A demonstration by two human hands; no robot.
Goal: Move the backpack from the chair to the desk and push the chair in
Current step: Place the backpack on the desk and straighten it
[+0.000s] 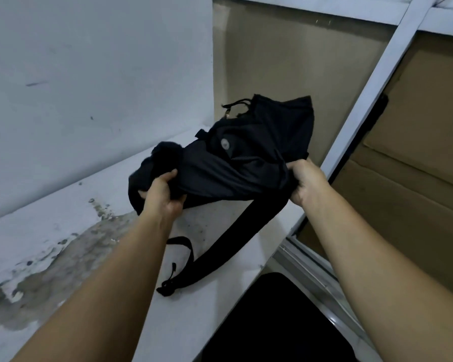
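Head view, both hands gripping backpack [246, 158] over desk [63, 231]

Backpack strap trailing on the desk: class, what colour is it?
Black, like the backpack itself. The strap shows best in the head view, dark against the pale desk.

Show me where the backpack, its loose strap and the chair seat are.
backpack [246, 163]: head view, middle of the black body.
loose strap [228, 246]: head view, wide band lying on the desk.
chair seat [280, 322]: head view, dark surface at the bottom edge.
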